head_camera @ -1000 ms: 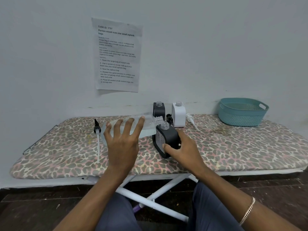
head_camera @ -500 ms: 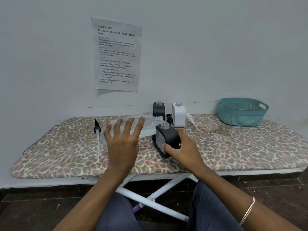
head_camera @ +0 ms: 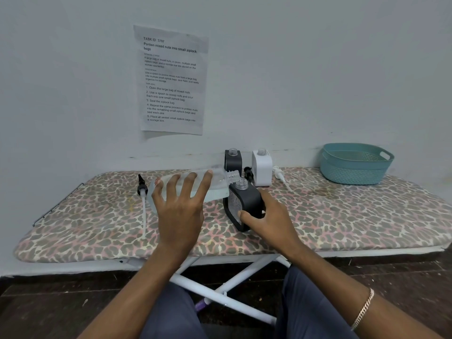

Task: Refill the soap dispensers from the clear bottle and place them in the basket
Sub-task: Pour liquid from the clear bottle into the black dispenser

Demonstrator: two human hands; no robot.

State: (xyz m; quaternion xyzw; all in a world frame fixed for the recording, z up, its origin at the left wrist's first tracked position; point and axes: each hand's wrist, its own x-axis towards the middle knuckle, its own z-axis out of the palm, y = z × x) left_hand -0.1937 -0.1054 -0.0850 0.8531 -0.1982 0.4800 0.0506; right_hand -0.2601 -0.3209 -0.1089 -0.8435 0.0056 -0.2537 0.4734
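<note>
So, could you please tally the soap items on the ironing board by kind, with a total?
Black soap dispensers: 2
White soap dispenser: 1
Black pump heads: 2
White pump head: 1
Clear bottle: 1
Teal basket: 1
Total: 8

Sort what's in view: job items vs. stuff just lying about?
Job: clear bottle in left hand; black dispenser steadied by right hand; second black dispenser; white dispenser; three loose pumps; teal basket.

Lying about: wall instruction sheet; ironing board.
</note>
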